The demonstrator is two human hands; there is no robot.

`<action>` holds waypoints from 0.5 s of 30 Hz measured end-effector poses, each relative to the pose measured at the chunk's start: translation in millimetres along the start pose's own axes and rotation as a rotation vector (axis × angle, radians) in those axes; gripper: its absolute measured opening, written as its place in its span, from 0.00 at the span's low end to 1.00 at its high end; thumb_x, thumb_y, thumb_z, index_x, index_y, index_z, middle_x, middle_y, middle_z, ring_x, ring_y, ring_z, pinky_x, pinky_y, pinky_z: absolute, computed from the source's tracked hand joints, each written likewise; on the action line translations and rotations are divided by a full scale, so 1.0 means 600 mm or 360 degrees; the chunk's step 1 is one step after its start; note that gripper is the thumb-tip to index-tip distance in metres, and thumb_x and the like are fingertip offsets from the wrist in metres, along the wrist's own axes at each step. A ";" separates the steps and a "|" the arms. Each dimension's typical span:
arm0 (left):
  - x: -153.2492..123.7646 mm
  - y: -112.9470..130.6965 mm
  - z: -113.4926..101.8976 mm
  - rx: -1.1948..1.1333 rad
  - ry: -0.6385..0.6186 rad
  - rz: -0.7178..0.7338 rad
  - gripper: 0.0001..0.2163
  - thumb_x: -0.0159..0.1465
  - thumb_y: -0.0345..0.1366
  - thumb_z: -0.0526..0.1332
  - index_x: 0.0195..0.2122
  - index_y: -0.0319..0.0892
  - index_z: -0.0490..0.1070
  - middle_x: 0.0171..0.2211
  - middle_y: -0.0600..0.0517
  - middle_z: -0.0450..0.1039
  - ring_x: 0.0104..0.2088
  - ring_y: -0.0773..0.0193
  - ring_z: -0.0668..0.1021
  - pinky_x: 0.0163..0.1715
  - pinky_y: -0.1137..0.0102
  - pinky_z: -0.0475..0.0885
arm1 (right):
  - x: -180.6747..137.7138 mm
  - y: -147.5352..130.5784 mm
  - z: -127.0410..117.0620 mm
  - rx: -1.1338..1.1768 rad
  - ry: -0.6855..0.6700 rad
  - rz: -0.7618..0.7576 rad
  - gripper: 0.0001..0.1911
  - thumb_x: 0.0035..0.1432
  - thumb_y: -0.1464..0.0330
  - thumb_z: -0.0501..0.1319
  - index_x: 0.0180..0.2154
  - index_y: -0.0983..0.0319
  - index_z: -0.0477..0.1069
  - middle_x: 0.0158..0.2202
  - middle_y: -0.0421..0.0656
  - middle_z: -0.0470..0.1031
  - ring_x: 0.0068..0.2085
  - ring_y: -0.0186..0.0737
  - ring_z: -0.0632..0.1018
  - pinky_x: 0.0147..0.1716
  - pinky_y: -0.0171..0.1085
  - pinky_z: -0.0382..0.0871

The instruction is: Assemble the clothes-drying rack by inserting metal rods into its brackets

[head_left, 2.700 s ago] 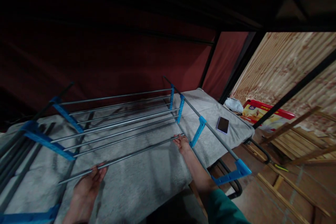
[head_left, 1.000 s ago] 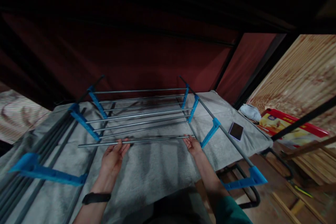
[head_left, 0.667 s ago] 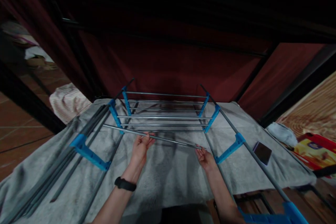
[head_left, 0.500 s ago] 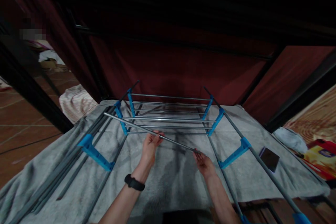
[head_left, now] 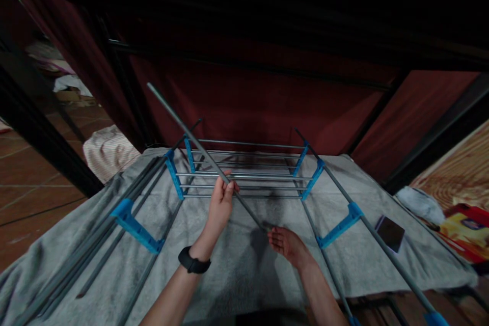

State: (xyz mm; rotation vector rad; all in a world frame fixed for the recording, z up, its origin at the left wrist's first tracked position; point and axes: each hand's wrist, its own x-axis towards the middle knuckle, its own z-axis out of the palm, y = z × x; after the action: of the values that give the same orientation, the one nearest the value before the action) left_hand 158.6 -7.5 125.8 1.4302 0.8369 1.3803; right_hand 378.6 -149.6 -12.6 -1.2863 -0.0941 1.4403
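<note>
My left hand, with a black band on its wrist, is closed around the middle of a thin grey metal tube. The tube slants, its far end raised up to the left over the rack. Beside the tube's lower end is my right hand, palm turned inward and fingers stretched out; I cannot tell whether the fingertips touch it. Beyond both hands lies a partly assembled rack of grey tubes joined by blue plastic brackets. A left bracket and a right bracket stand nearer me, with no tubes between them.
Several loose grey tubes lie along the left side of the grey blanket. A dark flat phone-like object rests to the right. Further right is a red and yellow package. A dark red panel rises behind the rack.
The tube's left end has swung upward and away, steepening its slant. My left hand has turned and risen slightly with it. My right hand has loosened its pinch and moved a little left and down.
</note>
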 end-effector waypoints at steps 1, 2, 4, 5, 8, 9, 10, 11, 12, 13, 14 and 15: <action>0.003 0.009 -0.003 0.0057 -0.0022 0.0052 0.26 0.74 0.55 0.65 0.65 0.44 0.73 0.34 0.54 0.78 0.38 0.56 0.79 0.45 0.61 0.74 | -0.004 -0.003 0.007 -0.0015 -0.0007 -0.0047 0.02 0.63 0.69 0.70 0.36 0.60 0.80 0.35 0.49 0.89 0.34 0.42 0.87 0.42 0.40 0.84; 0.005 0.016 -0.005 0.0110 -0.0054 0.0102 0.25 0.75 0.54 0.64 0.65 0.44 0.73 0.33 0.54 0.77 0.38 0.57 0.79 0.45 0.61 0.74 | -0.007 -0.007 0.015 -0.0009 -0.0011 -0.0113 0.02 0.61 0.68 0.71 0.36 0.60 0.81 0.35 0.49 0.89 0.34 0.43 0.88 0.42 0.41 0.83; 0.007 0.026 -0.008 0.0203 -0.0140 0.0187 0.23 0.76 0.51 0.62 0.66 0.43 0.75 0.34 0.54 0.77 0.38 0.58 0.79 0.44 0.62 0.75 | -0.013 -0.020 0.033 0.0034 -0.0002 -0.0274 0.07 0.55 0.67 0.76 0.36 0.60 0.82 0.35 0.48 0.89 0.36 0.44 0.88 0.42 0.41 0.82; 0.007 0.027 -0.008 0.0242 -0.0183 0.0217 0.23 0.77 0.50 0.61 0.66 0.43 0.75 0.35 0.53 0.77 0.38 0.58 0.79 0.45 0.62 0.76 | -0.017 -0.028 0.043 0.0051 0.0002 -0.0353 0.10 0.51 0.67 0.78 0.36 0.59 0.82 0.35 0.48 0.90 0.36 0.44 0.88 0.42 0.41 0.82; 0.004 0.021 -0.007 0.0336 -0.0283 0.0254 0.23 0.76 0.46 0.59 0.67 0.42 0.76 0.38 0.51 0.80 0.39 0.58 0.80 0.47 0.62 0.79 | -0.033 -0.059 0.072 0.0062 -0.0026 -0.0542 0.17 0.43 0.64 0.82 0.36 0.59 0.83 0.37 0.47 0.90 0.36 0.44 0.87 0.42 0.42 0.82; 0.003 0.017 -0.005 0.0362 -0.0312 0.0253 0.23 0.76 0.46 0.59 0.67 0.42 0.77 0.38 0.50 0.80 0.39 0.58 0.81 0.49 0.61 0.79 | -0.040 -0.071 0.080 0.0061 -0.0045 -0.0599 0.18 0.42 0.63 0.83 0.36 0.59 0.83 0.37 0.47 0.90 0.36 0.44 0.87 0.42 0.43 0.82; 0.002 0.014 -0.003 0.0387 -0.0342 0.0251 0.23 0.76 0.46 0.59 0.66 0.42 0.77 0.38 0.50 0.81 0.40 0.57 0.82 0.50 0.61 0.80 | -0.047 -0.082 0.089 0.0061 -0.0066 -0.0659 0.19 0.41 0.62 0.83 0.36 0.59 0.83 0.37 0.48 0.90 0.36 0.44 0.87 0.42 0.43 0.82; 0.001 0.012 0.000 0.0410 -0.0369 0.0252 0.23 0.76 0.45 0.60 0.66 0.41 0.78 0.39 0.49 0.82 0.40 0.57 0.83 0.51 0.60 0.81 | -0.055 -0.095 0.096 0.0064 -0.0081 -0.0719 0.20 0.41 0.61 0.83 0.36 0.59 0.83 0.37 0.48 0.90 0.36 0.44 0.87 0.42 0.43 0.82; 0.001 0.012 0.004 0.0429 -0.0392 0.0262 0.23 0.76 0.46 0.59 0.66 0.41 0.78 0.39 0.48 0.83 0.41 0.56 0.83 0.51 0.59 0.82 | -0.062 -0.108 0.104 0.0067 -0.0090 -0.0780 0.21 0.41 0.60 0.84 0.36 0.59 0.84 0.37 0.48 0.90 0.36 0.45 0.86 0.42 0.44 0.82; 0.001 0.015 0.009 0.0447 -0.0414 0.0286 0.23 0.77 0.46 0.59 0.67 0.42 0.78 0.41 0.47 0.84 0.42 0.55 0.84 0.53 0.59 0.82 | -0.070 -0.121 0.110 0.0070 -0.0097 -0.0843 0.21 0.42 0.59 0.84 0.37 0.58 0.84 0.38 0.47 0.90 0.37 0.45 0.86 0.42 0.44 0.82; 0.001 0.019 0.013 0.0466 -0.0440 0.0325 0.23 0.77 0.45 0.58 0.68 0.42 0.78 0.43 0.46 0.85 0.45 0.54 0.85 0.55 0.58 0.82 | -0.078 -0.136 0.116 0.0073 -0.0107 -0.0910 0.21 0.43 0.59 0.84 0.37 0.58 0.84 0.38 0.47 0.90 0.37 0.45 0.87 0.43 0.44 0.82; 0.002 0.024 0.018 0.0487 -0.0472 0.0374 0.23 0.78 0.45 0.57 0.69 0.43 0.78 0.46 0.44 0.86 0.48 0.53 0.86 0.57 0.57 0.82 | -0.086 -0.150 0.121 0.0073 -0.0125 -0.0978 0.21 0.44 0.58 0.83 0.38 0.58 0.84 0.39 0.47 0.91 0.39 0.46 0.87 0.43 0.44 0.83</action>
State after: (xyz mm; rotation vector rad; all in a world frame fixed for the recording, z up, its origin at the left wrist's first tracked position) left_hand 167.3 -12.9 140.4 1.9670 0.7234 1.2013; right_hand 372.6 -114.8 109.2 -1.0379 -0.4651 0.9532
